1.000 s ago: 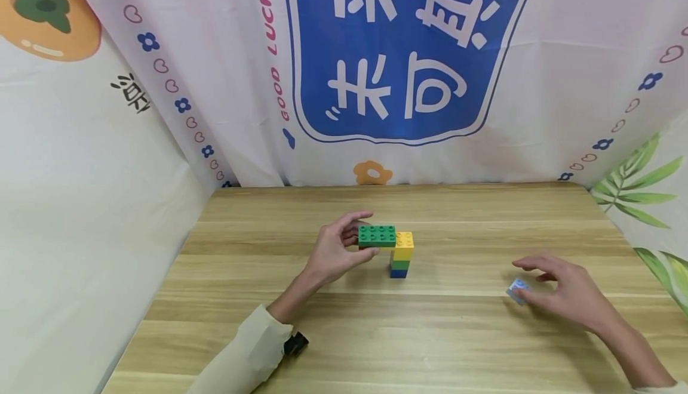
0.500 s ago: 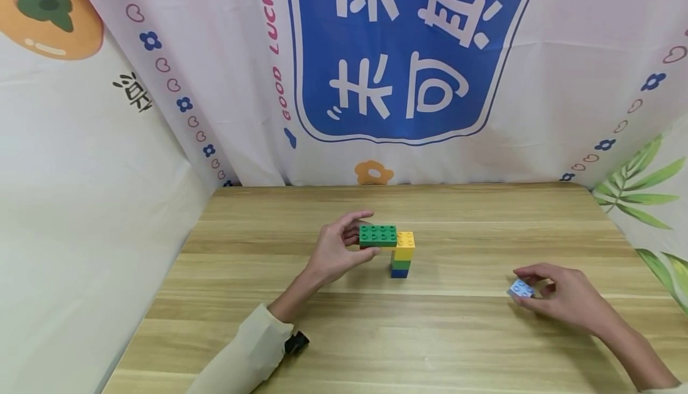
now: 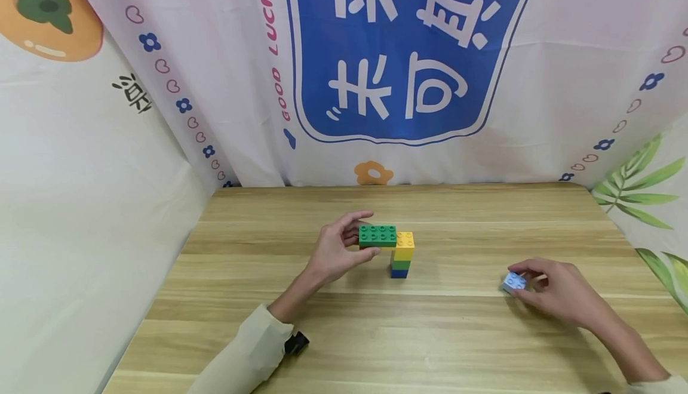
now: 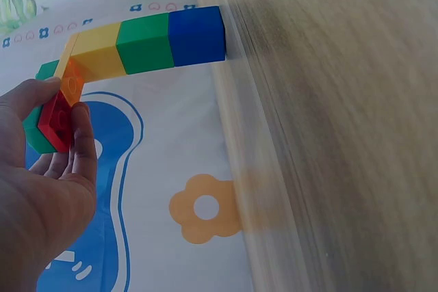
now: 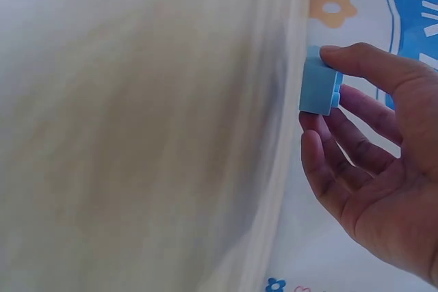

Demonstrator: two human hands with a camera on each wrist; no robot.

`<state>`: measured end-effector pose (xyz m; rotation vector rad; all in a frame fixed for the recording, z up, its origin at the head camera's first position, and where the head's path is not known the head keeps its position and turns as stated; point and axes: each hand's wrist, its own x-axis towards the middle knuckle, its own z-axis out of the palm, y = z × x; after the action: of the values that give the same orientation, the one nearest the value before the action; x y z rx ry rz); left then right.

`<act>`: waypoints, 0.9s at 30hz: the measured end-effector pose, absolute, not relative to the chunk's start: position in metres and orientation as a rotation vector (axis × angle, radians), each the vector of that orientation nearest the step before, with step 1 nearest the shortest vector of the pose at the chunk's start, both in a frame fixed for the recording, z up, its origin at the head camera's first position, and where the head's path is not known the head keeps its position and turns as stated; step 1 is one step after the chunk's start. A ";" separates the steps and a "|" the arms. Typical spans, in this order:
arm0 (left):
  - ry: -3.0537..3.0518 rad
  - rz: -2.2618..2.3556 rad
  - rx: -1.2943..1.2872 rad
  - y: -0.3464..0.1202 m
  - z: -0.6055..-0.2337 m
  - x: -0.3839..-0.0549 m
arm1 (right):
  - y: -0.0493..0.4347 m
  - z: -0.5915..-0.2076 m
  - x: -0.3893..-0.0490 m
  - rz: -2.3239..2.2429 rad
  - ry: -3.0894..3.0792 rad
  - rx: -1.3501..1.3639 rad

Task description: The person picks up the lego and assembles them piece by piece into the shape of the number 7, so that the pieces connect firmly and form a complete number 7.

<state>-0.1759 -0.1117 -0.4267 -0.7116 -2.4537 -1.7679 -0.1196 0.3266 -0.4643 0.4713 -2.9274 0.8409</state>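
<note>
Near the middle of the table in the head view stands a toy brick tower, with a blue brick (image 3: 399, 274) at its foot, then a green one and a yellow brick (image 3: 404, 255). From its top, a long green brick (image 3: 377, 236) juts left. Beneath this, the left wrist view reveals an orange brick (image 4: 71, 81) and a red brick (image 4: 56, 124). My left hand (image 3: 334, 255) pinches this overhanging end between thumb and fingers. Farther right, my right hand (image 3: 564, 291) holds a light blue brick (image 3: 515, 282), studs up, thumb on its near side.
The wooden table (image 3: 441, 340) runs back to a printed cloth (image 3: 247, 161) hanging behind it. A small black object (image 3: 296, 343) sits at the left sleeve cuff. Bare tabletop lies between the tower and the right hand.
My right hand has taken a firmer pinch on the light blue brick, turned it, and shifted it slightly left and away. The left hand and tower stay as they were.
</note>
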 end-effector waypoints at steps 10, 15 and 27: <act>-2.463 -1.758 -0.696 -0.112 -0.426 -0.175 | 0.300 -0.440 -0.130 0.856 -2.823 0.549; -2.455 -1.763 -0.703 -0.111 -0.426 -0.175 | 0.286 -0.428 -0.133 0.840 -2.778 0.587; -2.459 -1.778 -0.697 -0.111 -0.428 -0.177 | 0.252 -0.414 -0.145 0.839 -2.654 0.670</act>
<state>-0.1765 -0.1112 -0.4279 -0.6968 -2.4590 -1.7780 -0.1451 0.2517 -0.4136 0.6705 -2.6538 0.8386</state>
